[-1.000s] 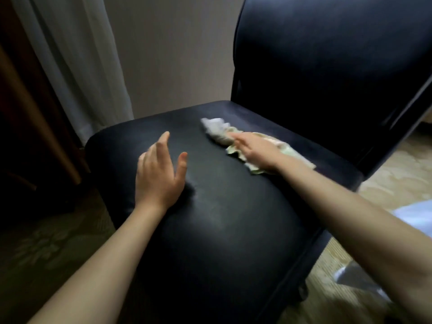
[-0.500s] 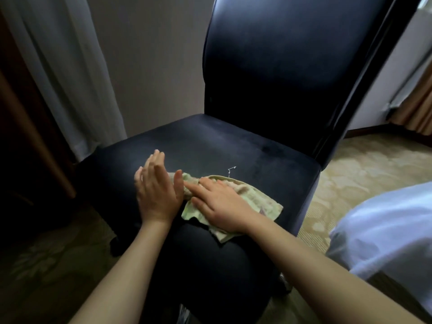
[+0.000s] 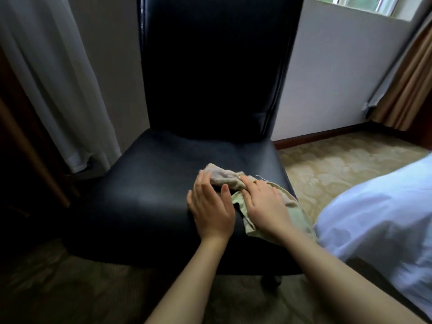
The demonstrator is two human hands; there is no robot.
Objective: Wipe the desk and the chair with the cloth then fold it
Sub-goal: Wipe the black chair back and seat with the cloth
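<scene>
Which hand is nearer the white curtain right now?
Left. The left hand rests on the chair toward the curtain; the right hand lies on the cloth, farther off.

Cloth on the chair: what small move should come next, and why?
Probably sweep the cloth left across the seat with the right hand. It lies bunched at the seat's right front under that flat hand, the left hand rests beside it, and the seat's left side is bare.

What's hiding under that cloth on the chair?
The black chair seat shows around the cloth. The part beneath is covered; the right hand rests on top.
</scene>
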